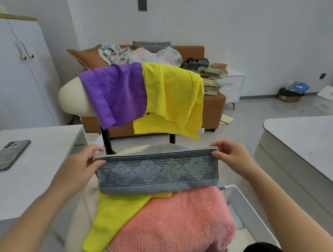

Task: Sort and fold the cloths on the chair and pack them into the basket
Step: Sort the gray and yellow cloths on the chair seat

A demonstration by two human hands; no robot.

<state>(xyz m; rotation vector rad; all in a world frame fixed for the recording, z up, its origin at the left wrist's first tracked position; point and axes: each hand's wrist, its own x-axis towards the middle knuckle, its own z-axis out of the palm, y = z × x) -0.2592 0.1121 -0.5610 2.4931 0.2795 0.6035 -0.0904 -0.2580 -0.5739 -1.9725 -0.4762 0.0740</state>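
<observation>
A grey patterned towel (157, 172), folded over, hangs between my hands above the chair seat. My left hand (81, 167) pinches its top left corner and my right hand (233, 158) pinches its top right corner. Under it on the seat lie a yellow cloth (116, 215) and a fluffy pink towel (173, 227). A purple cloth (117, 93) and another yellow cloth (174, 100) are draped over the cream chair back (73, 98). The white basket (241, 201) stands on the floor at the lower right, beside the chair, partly hidden by my right arm.
A white table with a phone (9, 155) is on the left, and another white table (307, 147) is on the right. Behind the chair stands a brown sofa (213, 108) with bedding and stacked books. A white wardrobe (14, 72) fills the far left.
</observation>
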